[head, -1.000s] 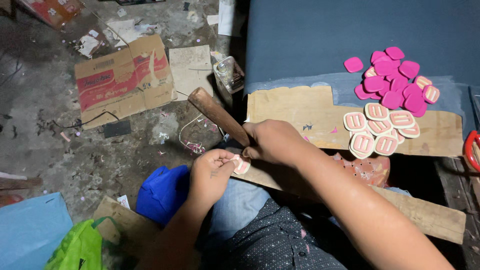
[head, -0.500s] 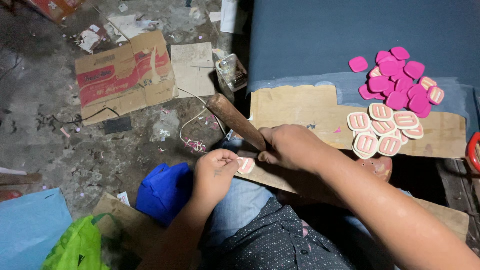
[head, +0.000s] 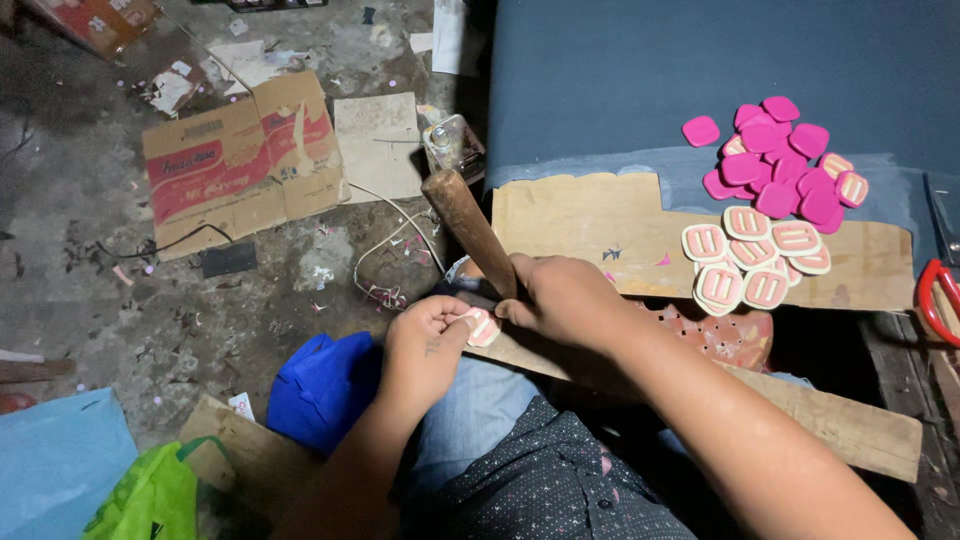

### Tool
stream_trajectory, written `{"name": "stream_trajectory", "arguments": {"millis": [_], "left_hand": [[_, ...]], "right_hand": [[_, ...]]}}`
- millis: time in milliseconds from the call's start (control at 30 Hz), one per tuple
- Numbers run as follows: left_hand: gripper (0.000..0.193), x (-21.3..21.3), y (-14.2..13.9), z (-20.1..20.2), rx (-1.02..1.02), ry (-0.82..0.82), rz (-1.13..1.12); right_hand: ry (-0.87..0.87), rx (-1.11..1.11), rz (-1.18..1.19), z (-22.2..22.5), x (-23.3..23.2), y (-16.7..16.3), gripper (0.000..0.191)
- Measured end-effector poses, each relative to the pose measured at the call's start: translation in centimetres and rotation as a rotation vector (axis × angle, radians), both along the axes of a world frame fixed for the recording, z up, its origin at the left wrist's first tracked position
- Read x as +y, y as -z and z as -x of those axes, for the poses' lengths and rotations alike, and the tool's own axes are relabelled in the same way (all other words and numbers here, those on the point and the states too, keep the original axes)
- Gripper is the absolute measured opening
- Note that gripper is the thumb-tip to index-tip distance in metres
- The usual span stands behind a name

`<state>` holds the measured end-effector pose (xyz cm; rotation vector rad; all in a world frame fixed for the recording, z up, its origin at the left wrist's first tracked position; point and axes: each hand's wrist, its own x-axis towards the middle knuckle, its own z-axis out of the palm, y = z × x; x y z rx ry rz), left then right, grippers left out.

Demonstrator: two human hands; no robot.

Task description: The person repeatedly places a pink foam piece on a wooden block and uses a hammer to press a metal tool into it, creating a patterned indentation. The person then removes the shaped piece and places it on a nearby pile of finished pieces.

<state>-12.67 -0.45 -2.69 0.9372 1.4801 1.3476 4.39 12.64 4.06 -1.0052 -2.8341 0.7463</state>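
Head view: the right hand [head: 565, 300] has its fingers clamped round a wooden handle [head: 468, 228] that slants up and away from the knuckles; whatever head the tool has is hidden under the hand. Just left of those fingers, the left hand [head: 425, 345] pinches a small pink-and-cream piece [head: 484, 326] between thumb and fingertips, pressing it onto a plank [head: 800, 410] laid across the lap. Well beyond the right fingers, on a cardboard sheet [head: 590, 225], lies a cluster of slotted pieces [head: 755, 258], cream faces up. Farther off sits a heap of plain pink pieces [head: 775, 160]. Judging by the two piles, a fair batch looks finished, one piece is under the tool, and more pink ones seem to wait.
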Motion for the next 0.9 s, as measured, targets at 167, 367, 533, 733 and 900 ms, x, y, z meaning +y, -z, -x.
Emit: {"name": "stream_trajectory", "arguments": {"millis": [167,367,533,733,900], "left_hand": [[0.008,-0.6,0.8,0.3,0.109,-0.074,0.101],[0.009,0.3,2.1,1.1,-0.12,0.015,0.074],[0.008,0.3,1.8,0.8,-0.005,-0.059,0.101],[0.01,-0.1,1.9,0.7,0.015,-0.131,0.152],[0.01,0.3,2.6,1.5,-0.213,-0.064,0.165]], "right_hand": [[-0.009,-0.008,0.015,-0.9,-1.2,-0.8,0.039],[0.054,-0.058,0.025,-0.2,-1.1,-0.9,0.04],[0.049,-0.012,0.017,0.2,-1.2,-0.6,0.039],[0.045,-0.032,0.01,-0.8,-2.4,-1.0,0.038],[0.085,0.024,0.032,-0.3,-2.5,-1.3,0.035]]}}
